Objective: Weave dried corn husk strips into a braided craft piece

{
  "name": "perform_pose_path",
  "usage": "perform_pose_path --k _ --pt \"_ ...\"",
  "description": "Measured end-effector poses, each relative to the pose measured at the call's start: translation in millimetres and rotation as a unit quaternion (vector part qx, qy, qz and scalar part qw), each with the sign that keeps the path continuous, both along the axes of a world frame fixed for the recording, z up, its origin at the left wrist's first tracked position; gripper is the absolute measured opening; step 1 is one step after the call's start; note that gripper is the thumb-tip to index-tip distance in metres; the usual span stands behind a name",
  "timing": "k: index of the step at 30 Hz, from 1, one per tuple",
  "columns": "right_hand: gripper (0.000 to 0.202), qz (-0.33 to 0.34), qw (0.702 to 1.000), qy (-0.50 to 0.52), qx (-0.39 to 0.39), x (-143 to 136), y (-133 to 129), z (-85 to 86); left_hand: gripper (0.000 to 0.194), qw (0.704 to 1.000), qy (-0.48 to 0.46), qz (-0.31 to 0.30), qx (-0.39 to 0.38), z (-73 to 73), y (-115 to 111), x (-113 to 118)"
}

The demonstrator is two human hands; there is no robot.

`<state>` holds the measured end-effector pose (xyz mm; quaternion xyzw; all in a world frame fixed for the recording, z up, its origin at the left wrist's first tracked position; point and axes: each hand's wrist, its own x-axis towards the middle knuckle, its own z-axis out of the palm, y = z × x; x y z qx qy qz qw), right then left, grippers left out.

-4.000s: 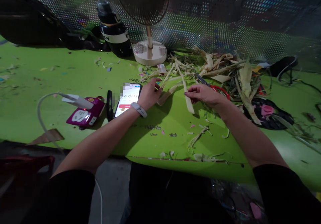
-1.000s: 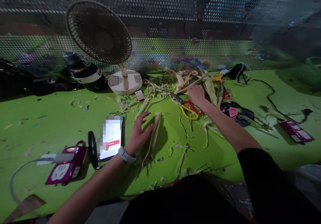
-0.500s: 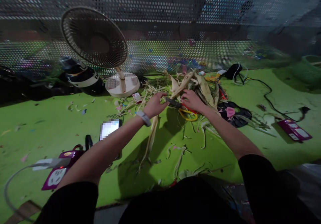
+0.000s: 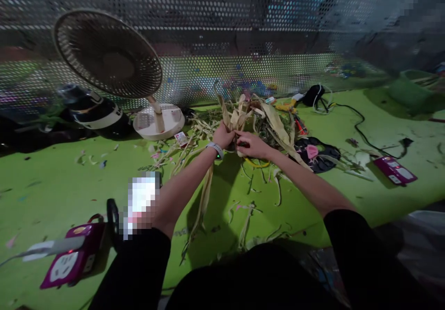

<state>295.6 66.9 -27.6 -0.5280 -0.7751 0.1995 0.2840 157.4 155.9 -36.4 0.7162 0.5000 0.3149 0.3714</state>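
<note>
Pale dried corn husks (image 4: 239,115) stand up as a loose bunch at the middle of the table. My left hand (image 4: 223,136) is closed around the lower part of this bunch, a grey band on its wrist. Against it, my right hand (image 4: 253,145) has its fingers curled in at the base of the bunch. Something dark with a bit of red shows under these fingers, too hidden to name. A yellow loop-shaped handle (image 4: 257,163) lies just below my right hand, the rest of its tool covered.
A fan (image 4: 158,120) and a dark bottle (image 4: 100,120) stand at the back left. Purple power strips lie left (image 4: 74,254) and right (image 4: 394,170). A lit phone (image 4: 142,196) is beside my left forearm. A black disc (image 4: 327,155) lies right; husk scraps litter the green table (image 4: 278,222).
My hands have come together at the husk bunch, and my left hand has closed on it. The dark-bladed tool with red and yellow handles is now mostly covered. The view has shifted slightly.
</note>
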Motion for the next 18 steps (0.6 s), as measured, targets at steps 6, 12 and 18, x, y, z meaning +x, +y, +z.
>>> perform_pose_path --k 6,12,18 --pt "0.027 -0.226 0.970 0.089 0.032 2 10 7.3 0.038 0.998 -0.055 -0.011 -0.022 -8.8 5 -5" --pt "0.024 -0.310 0.945 0.104 -0.001 1 38 11.9 0.046 0.985 -0.163 -0.037 -0.043 -2.8 -1 -7" --pt "0.008 -0.280 0.942 0.185 -0.026 -6 53 0.5 0.040 0.950 -0.298 -0.025 -0.090 0.6 -5 -5"
